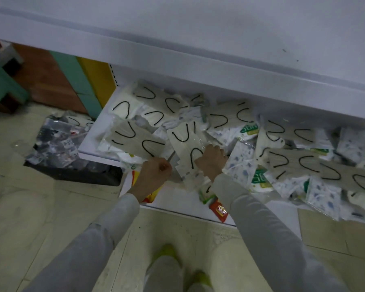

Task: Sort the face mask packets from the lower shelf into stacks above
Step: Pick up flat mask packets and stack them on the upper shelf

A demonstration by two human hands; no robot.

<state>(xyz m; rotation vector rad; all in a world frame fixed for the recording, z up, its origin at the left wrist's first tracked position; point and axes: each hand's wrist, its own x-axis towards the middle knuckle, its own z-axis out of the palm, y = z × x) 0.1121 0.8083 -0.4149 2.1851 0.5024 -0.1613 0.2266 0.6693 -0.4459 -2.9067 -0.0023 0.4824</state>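
A person in pale grey sleeves [261, 224] bends over a white lower shelf [93, 133] heaped with face mask packets [293, 161] – beige masks with black ear loops, mixed with blue-printed and green-labelled ones, lying at all angles and overlapping. The right hand [212, 161] grips a bundle [185, 144] of the beige packets near the middle of the shelf's front, its fingers curled over the bundle's right edge. The bundle stands tilted, its upper end leaning toward the back of the shelf. The left hand [154, 173] sits just beside the bundle's lower left corner with its fingers curled in; whether it pinches a packet edge cannot be told from this angle.

Above, the broad white upper shelf [198, 39] overhangs the heap and hides its back. A red wrapper [218, 209] lies at the lower shelf's front edge, beneath the right forearm. To the left, on the tiled floor [51, 207], a black crate [82, 177] holds more clear-wrapped packets. Yellow-green shoes [167, 251] show at the bottom – between the two arms.
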